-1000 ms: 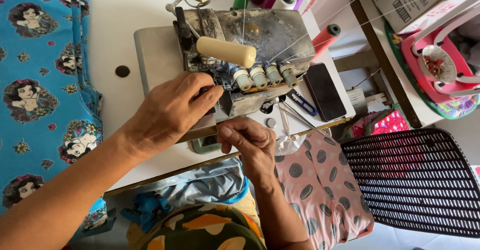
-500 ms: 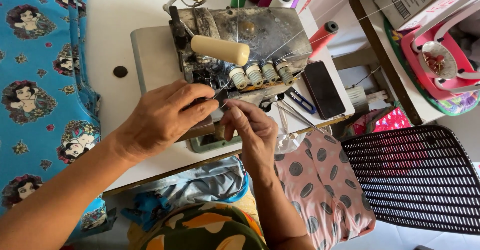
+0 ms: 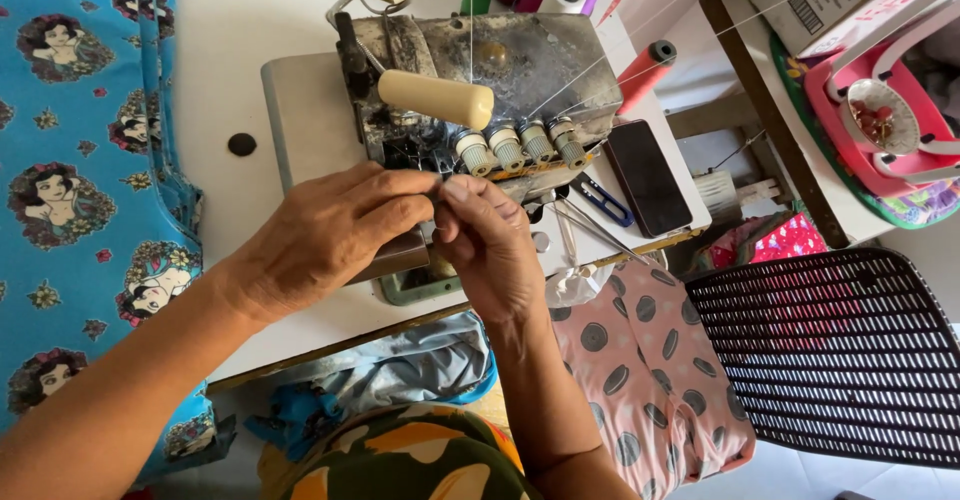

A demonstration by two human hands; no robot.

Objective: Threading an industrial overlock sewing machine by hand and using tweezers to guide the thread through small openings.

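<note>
We have both hands together at the front of the overlock sewing machine (image 3: 480,90), fingertips meeting just below the row of 4 ribbed tension dials (image 3: 520,145). Our left hand (image 3: 320,235) comes in from the left with its fingers stretched toward the needle area; our right hand (image 3: 490,240) rises from below, thumb and forefinger pinched. We judge that they are pinched on a thread end, though the thread itself is too fine to make out at the fingertips, so we cannot tell what exactly is clamped.

To do this threading work well, we keep the pinch close to the tip of the strand so it stays stiff, steady 1 hand against the other as we now do, and hold our wrists low on the white table (image 3: 250,50) edge. We avoid tugging on the taut white threads (image 3: 640,40) running down from the cones, and we keep clear of the cream handle (image 3: 435,98) above.

Our left forearm crosses the blue printed fabric (image 3: 70,200) diagonally, wrist level, knuckles up. Our right forearm climbs almost straight from our lap, wrist bent slightly forward, over the pink dotted cloth (image 3: 640,380).

Blue-handled snips (image 3: 605,202) and a dark phone (image 3: 650,175) lie just right of the machine, near at hand. A black mesh chair (image 3: 840,350) stands well apart on the right.
</note>
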